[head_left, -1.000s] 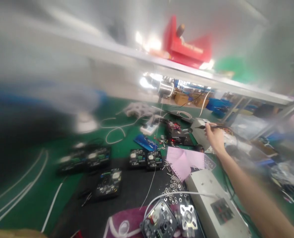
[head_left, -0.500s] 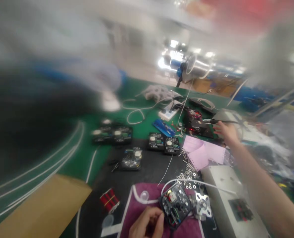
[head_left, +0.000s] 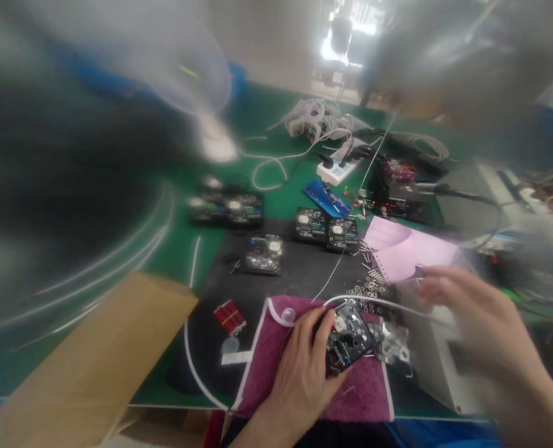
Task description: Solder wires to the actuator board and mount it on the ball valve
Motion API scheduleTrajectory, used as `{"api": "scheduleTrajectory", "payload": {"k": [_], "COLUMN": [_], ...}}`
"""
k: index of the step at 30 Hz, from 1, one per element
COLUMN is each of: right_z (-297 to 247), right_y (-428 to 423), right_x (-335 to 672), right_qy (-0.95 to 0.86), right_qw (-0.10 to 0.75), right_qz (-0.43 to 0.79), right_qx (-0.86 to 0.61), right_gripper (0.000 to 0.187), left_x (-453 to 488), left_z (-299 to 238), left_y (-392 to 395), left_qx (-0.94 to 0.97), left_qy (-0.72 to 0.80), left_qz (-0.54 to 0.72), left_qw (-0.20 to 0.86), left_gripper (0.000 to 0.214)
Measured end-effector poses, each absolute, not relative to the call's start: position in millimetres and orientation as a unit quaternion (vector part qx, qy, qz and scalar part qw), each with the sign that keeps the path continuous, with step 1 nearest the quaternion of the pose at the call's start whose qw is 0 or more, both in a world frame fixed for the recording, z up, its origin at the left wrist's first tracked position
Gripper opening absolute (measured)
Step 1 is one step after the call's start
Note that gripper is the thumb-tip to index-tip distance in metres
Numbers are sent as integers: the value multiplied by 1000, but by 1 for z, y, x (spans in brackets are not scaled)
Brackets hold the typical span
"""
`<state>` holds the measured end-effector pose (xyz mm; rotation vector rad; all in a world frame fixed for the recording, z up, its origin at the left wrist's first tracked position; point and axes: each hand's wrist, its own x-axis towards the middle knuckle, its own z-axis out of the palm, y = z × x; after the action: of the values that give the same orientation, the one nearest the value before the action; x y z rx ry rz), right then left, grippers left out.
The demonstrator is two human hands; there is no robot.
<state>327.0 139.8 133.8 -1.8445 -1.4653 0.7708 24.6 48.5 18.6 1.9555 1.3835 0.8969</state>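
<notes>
My left hand (head_left: 306,361) is closed around the left side of a black square circuit board module (head_left: 351,336). Its fingers lie along the upper left edge and the thumb reaches under the lower edge. Beneath the module is a purple cloth (head_left: 276,367). A shiny metal bracket (head_left: 392,341) adjoins the module's right side. My right hand (head_left: 467,305) is in the air above a light grey metal box (head_left: 437,367), close to the pink paper (head_left: 411,249). Motion smears its fingers, so whether they hold anything is unclear.
Several similar board modules (head_left: 264,254) lie on the black mat and green table. Loose washers and pins (head_left: 369,289) sit near the paper. A power strip (head_left: 341,163), a blue piece (head_left: 325,198), red bundled parts (head_left: 230,317) and a cardboard flap (head_left: 99,354) surround the work.
My right hand has come back from the cable by the far right equipment toward the grey box. My left hand has moved from the module's lower corner to grasp its left side. The view has shifted.
</notes>
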Motion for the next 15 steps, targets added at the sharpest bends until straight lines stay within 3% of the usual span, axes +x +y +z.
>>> {"api": "scheduleTrajectory", "payload": {"k": [4, 7, 12, 15], "right_z": [120, 112, 91, 86], "right_y": [74, 42, 11, 13], "right_x": [308, 287, 251, 233], "right_qy": [-562, -525, -444, -456], "right_qw": [296, 331, 395, 410], "right_qz": [365, 400, 413, 405], "right_qx": [-681, -675, -690, -678], "right_gripper": [31, 27, 26, 25], "left_x": [26, 22, 11, 9], "left_z": [28, 41, 60, 61], "left_y": [69, 81, 93, 96], "left_qx": [695, 614, 467, 442], "left_qy": [551, 588, 576, 580], "left_qz": [342, 346, 385, 404], "left_qw": [310, 397, 549, 552], "left_gripper": [88, 80, 44, 51]}}
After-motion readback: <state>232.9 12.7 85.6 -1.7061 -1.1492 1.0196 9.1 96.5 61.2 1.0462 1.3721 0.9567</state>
